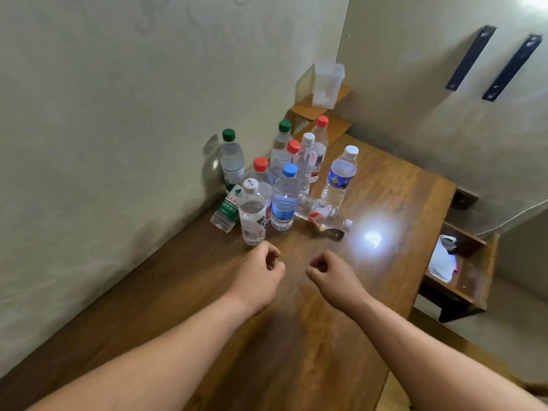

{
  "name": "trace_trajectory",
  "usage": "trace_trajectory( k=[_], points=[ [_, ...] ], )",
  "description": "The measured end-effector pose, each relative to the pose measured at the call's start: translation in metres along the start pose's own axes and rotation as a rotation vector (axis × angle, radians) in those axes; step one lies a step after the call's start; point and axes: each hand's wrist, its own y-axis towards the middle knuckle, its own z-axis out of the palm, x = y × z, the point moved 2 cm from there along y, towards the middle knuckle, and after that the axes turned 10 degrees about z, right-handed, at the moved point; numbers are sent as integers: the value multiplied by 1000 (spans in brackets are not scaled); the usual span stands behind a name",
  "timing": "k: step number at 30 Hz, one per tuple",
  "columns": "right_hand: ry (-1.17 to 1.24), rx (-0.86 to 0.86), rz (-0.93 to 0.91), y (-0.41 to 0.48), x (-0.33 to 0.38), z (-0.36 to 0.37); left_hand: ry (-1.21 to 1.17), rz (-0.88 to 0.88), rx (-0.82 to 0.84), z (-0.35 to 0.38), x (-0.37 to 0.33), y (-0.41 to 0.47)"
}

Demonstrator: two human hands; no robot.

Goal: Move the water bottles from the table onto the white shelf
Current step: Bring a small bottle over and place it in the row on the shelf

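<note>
Hovering over the wooden table [326, 336], left hand [261, 277] and right hand [332, 275] loosely curled, gripping nothing; water bottles [284, 197] clustered at twelve o'clock (one toppled bottle [321, 215] at one o'clock).

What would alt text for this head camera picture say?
Two bare hands, left hand and right hand, hover loosely curled and empty over a wooden table. Beyond them stands a cluster of water bottles near the wall, one lying bottle on its side.

Clear tub [327, 84] (on wooden step [305, 109])
</note>
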Motion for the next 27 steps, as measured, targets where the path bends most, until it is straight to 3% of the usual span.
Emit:
trace_trajectory(
  k=[8,14,21,27],
  points=[
    [191,-182,23,106,4,-66,57,38,18,48,-42,95],
    [315,-288,-43,164,47,-102,0,-5,-7,72,-61,125],
    [484,-260,-37,186,61,-96,-8,2,-4,68,-58,122],
    [533,-317,-141,148,55,-123,38,111,142,58,-63,95]
  ],
)
